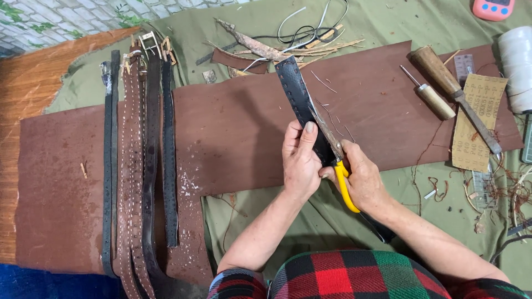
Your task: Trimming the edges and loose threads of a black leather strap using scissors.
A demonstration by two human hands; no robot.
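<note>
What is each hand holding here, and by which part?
The left hand grips the black leather strap near its lower middle. The right hand holds the scissors by their yellow handles, blades along the strap's edge.

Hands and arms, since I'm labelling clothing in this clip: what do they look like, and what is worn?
Left hand and right hand are bare: no gloves, rings or watch visible. Forearms are uncovered; plaid sleeves in red, green and black start near the elbows.

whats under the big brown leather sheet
An olive green cloth shows around the brown leather sheet, with wooden tabletop at left. What lies beneath its middle is covered.
</note>
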